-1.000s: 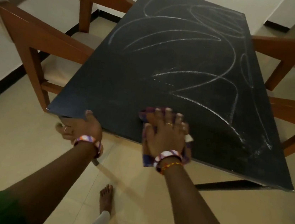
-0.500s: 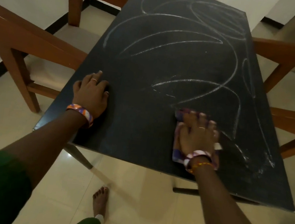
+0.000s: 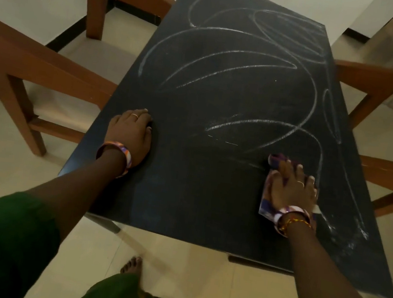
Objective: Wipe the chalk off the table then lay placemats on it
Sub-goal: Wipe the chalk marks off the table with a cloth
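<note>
A black table (image 3: 198, 186) carries looping white chalk lines (image 3: 238, 62) over its far and right parts; the near left area looks free of chalk. My right hand (image 3: 292, 188) presses flat on a purple patterned cloth (image 3: 267, 208) near the table's right front, at the end of a chalk stroke. My left hand (image 3: 130, 133) rests palm down on the table's left edge, holding nothing. No placemats are in view.
A wooden chair with a pale cushion (image 3: 51, 74) stands close on the left of the table. Another wooden chair (image 3: 391, 123) stands on the right. My bare foot (image 3: 131, 264) is on the tiled floor under the near edge.
My right hand slid the cloth to the right, from the front middle of the table. My left hand rose from gripping the front left corner onto the tabletop.
</note>
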`<state>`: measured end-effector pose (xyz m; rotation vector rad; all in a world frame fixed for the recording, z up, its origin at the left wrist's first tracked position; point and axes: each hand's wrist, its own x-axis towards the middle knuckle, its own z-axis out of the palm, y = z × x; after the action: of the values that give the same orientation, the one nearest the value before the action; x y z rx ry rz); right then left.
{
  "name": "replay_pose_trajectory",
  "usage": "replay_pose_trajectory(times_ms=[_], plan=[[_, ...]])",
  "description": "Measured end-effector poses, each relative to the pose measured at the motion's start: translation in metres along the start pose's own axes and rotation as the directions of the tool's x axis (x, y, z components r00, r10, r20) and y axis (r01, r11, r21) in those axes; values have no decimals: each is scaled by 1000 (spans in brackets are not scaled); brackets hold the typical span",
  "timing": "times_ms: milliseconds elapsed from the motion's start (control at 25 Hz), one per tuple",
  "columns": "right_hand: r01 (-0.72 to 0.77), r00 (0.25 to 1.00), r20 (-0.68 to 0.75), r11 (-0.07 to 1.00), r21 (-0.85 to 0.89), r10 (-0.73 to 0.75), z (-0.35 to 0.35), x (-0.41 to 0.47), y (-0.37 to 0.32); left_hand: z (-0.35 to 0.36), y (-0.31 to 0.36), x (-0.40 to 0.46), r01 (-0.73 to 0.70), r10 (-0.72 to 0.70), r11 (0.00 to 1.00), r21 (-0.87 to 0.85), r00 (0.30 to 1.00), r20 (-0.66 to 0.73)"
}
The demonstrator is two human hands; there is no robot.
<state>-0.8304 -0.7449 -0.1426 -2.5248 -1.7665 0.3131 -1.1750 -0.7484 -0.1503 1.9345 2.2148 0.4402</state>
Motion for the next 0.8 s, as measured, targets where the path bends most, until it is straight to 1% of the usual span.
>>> replay_pose_trajectory(times_ms=[40, 80, 120, 160, 200, 240, 280, 320, 360, 400, 440, 480, 520, 560, 600, 640, 680, 720, 800], plan=[[-46, 999, 1, 999, -21, 46, 0, -4, -10, 0, 1, -1, -1, 1, 1000, 11, 1000, 1], [-7, 1000, -24, 998, -58, 5, 5, -13, -32, 1, 1, 0, 3, -3, 1000, 11, 1000, -2], [99, 994, -41, 992, -80, -102, 14, -24, -61, 2, 1, 1, 2, -2, 1000, 4, 1000, -9], [243, 968, -46, 967, -81, -247, 25, -37, -92, 1, 2, 1, 8, -8, 1000, 4, 1000, 0], [381, 924, -22, 923, -61, -383, 36, -51, -119, 0, 2, 1, 16, -16, 1000, 10, 1000, 1], [489, 872, 23, 872, -35, -489, 42, -60, -137, 0, 2, 0, 17, -17, 1000, 12, 1000, 0], [558, 830, 56, 830, -28, -556, 42, -58, -142, 0, 2, 0, 15, -15, 1000, 8, 1000, -4], [585, 811, 57, 810, -42, -582, 39, -45, -133, -1, 1, -1, 11, -11, 1000, 4, 1000, -4], [568, 822, 13, 819, -78, -569, 34, -28, -111, -2, 1, -2, 6, -6, 1000, -6, 1000, 3], [511, 855, -39, 853, -110, -517, 27, -12, -82, -3, 0, -3, 6, -6, 1000, -19, 1000, 10], [423, 900, -61, 898, -120, -432, 19, 4, -50, -3, 0, -3, 4, -4, 1000, -25, 1000, 11], [315, 946, -45, 943, -109, -322, 8, 16, -21, -2, 0, -3, 3, -3, 1000, -20, 1000, 14], [220, 975, -5, 972, -83, -221, -1, 22, 0, -2, 1, -2, 5, -4, 1000, -11, 1000, 12], [147, 989, 26, 986, -74, -145, -6, 22, 8, -2, 1, -1, 12, -12, 1000, -5, 1000, 8], [105, 994, 29, 990, -88, -103, -6, 17, 2, -2, 1, -1, 19, -19, 1000, -2, 1000, 9], [120, 993, 7, 987, -110, -120, -3, 6, -15, -2, 2, 0, 22, -22, 1000, 2, 1000, 13], [196, 980, -16, 972, -127, -200, 4, -9, -38, -2, 2, -1, 23, -23, 1000, 3, 1000, 16], [325, 943, -23, 935, -140, -331, 15, -28, -65, -3, 3, -1, 26, -26, 1000, 2, 1000, 17], [582, 812, 21, 805, -113, -584, 35, -62, -113, -5, 4, -3, 32, -32, 1000, 0, 999, 27]])
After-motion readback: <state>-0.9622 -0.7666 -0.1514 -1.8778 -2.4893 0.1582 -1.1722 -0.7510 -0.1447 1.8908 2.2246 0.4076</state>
